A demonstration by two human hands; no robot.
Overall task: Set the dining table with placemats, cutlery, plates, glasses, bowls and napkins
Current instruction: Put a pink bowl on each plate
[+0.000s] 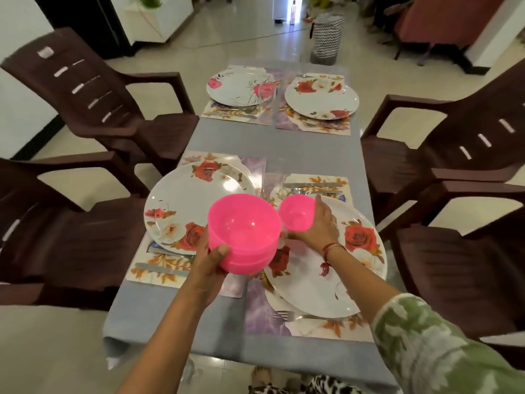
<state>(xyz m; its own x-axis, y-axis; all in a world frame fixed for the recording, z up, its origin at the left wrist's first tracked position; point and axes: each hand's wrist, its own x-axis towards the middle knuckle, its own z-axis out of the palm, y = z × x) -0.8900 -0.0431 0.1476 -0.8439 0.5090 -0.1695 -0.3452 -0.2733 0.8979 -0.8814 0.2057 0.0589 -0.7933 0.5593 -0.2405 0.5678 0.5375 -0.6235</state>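
My left hand [208, 264] grips a stack of pink plastic bowls [244, 233] above the near end of the table. To its right, my right hand [318, 226] holds a single pink bowl [297, 211] over the far edge of the near right plate [326, 280]. The near left plate [181, 206] lies on its floral placemat [159, 273]. At the far end, a left plate [240, 85] and a right plate [321, 96] rest on placemats. A fork [289, 315] lies below the near right plate, and cutlery [312, 185] lies beyond it.
A grey cloth [272, 143] covers the table. Two brown plastic chairs stand on the left [99, 109] and two on the right [454, 155]. A clear glass [270, 180] stands between the near placemats. A patterned basket [326, 38] sits on the floor beyond.
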